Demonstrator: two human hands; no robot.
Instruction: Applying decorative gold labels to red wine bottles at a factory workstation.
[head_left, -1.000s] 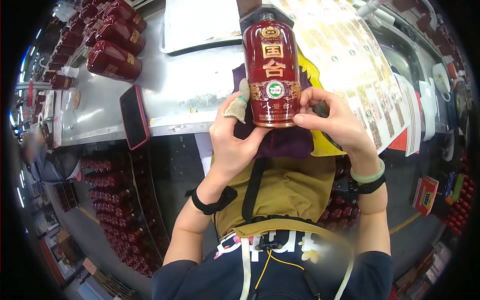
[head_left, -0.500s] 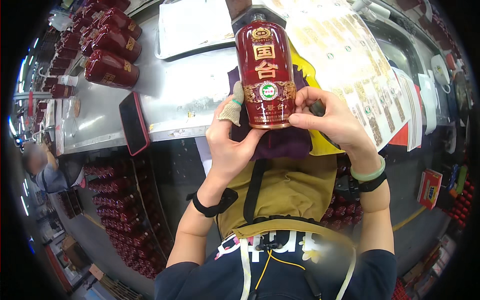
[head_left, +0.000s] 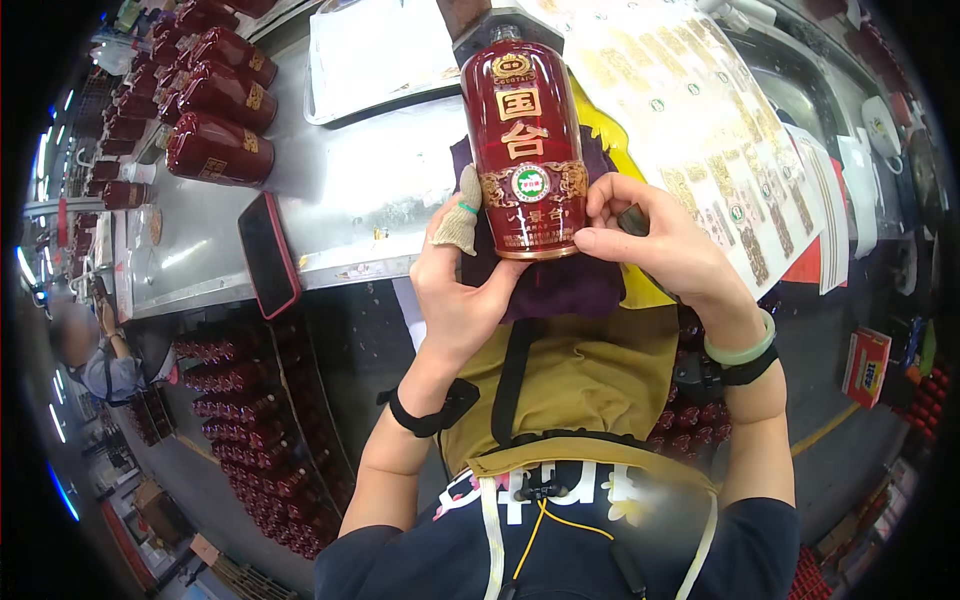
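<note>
A dark red glossy bottle (head_left: 520, 120) with gold decoration and a round green-white emblem lies front side up, its neck pointing away from me. My left hand (head_left: 455, 290) grips its lower left side, the thumb near the base. A beige fabric finger cover (head_left: 460, 215) is on that hand. At the lower right edge of the bottle, my right hand (head_left: 680, 250) pinches with thumb and forefinger touching the glass. Its curled fingers also surround a small dark green piece (head_left: 632, 219), whose kind I cannot make out. Beneath the bottle is a dark purple cloth (head_left: 590, 285).
Sheets of gold decals (head_left: 690, 110) lie right of the bottle, over yellow cloth (head_left: 640, 285). Several red bottles (head_left: 220, 150) stand at the left on the metal table (head_left: 370, 200). A phone (head_left: 268, 255) rests at its front edge. A white-lined tray (head_left: 375, 55) lies beyond.
The bottle and both hands appear slightly further left in the picture, as the whole view has shifted a little. Both hands keep nearly the same hold.
</note>
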